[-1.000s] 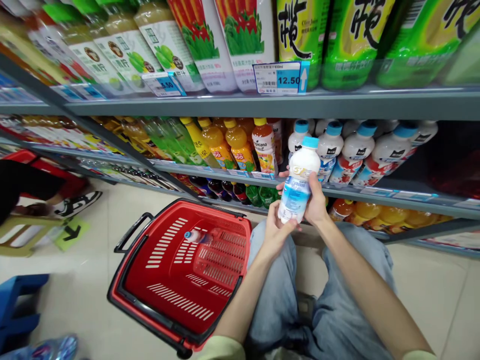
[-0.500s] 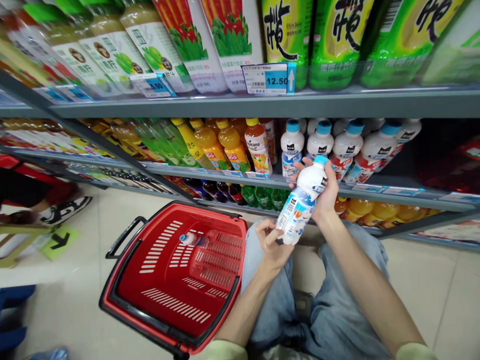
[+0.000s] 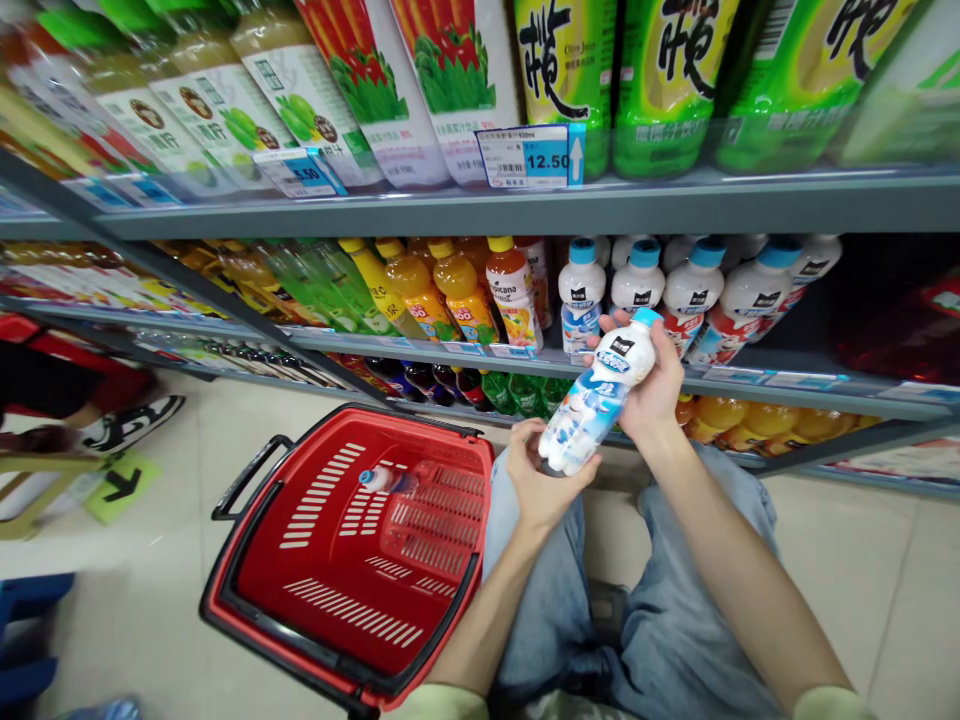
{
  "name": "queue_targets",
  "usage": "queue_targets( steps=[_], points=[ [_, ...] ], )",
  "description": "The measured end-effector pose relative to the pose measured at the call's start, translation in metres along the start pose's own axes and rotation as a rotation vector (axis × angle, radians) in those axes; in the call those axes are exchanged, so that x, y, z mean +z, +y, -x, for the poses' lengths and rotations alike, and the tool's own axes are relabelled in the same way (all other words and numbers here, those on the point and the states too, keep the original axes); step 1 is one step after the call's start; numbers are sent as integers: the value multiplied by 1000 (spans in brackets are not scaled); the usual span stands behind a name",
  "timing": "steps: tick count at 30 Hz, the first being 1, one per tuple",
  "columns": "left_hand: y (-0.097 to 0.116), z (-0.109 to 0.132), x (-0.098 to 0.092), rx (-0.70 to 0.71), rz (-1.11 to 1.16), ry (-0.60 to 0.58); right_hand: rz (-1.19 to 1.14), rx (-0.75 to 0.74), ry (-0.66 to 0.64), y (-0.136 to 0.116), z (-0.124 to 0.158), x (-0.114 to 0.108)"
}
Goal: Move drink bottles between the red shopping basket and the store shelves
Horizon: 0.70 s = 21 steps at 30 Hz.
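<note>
A white and blue drink bottle [image 3: 592,400] with a light blue cap is tilted in front of my knees, its front label facing me. My right hand [image 3: 654,385] wraps round the upper part from behind, below the cap. At the bottle's base, my left hand [image 3: 546,478] cups it with thumb and fingers. Just beyond, similar bottles [image 3: 581,290] with blue caps stand on the middle shelf. To the left sits a red shopping basket [image 3: 315,600], with a small blue-capped bottle [image 3: 382,481] lying inside.
Above, the shelf edge [image 3: 420,222] carries cartons, green juice bottles [image 3: 667,90] and a price tag [image 3: 534,158]. Orange juice bottles [image 3: 457,285] fill the middle shelf's left part. Another person's shoe [image 3: 135,422] shows at the far left, near a blue object [image 3: 30,630].
The bottle has been turned about its length, so the front label replaces the barcode side. My left hand has shifted its fingers round the base.
</note>
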<state>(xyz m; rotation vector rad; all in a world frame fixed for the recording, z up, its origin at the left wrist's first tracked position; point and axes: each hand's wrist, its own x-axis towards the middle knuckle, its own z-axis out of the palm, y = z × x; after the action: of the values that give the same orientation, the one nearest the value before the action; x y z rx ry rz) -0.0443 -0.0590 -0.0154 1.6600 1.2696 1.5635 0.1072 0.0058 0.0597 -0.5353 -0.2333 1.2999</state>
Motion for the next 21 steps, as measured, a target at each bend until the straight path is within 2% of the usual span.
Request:
queue_targets(
  steps=[3, 5, 8, 12, 15, 17, 19, 21],
  points=[
    [1, -2, -5, -189, 160, -105, 12, -11, -12, -2, -1, -3],
    [0, -1, -9, -299, 256, -219, 39, -4, -18, -2, -1, -4],
    [1, 0, -15, -329, 227, -369, 109, 17, -26, -2, 0, -5],
    [3, -4, -19, -141, -66, -463, 180, 19, -57, -3, 0, -7],
    [5, -22, -23, -5, -198, -534, 225, -29, -109, -6, 1, -9],
    [12, -47, -27, 154, -255, -525, 274, -45, -169, -7, 3, -11],
    [24, -81, -30, 339, -315, -472, 319, -37, -227, -7, 6, -12],
    [39, -119, -27, 522, -428, -489, 343, -19, -267, -6, 9, -12]
  ],
)
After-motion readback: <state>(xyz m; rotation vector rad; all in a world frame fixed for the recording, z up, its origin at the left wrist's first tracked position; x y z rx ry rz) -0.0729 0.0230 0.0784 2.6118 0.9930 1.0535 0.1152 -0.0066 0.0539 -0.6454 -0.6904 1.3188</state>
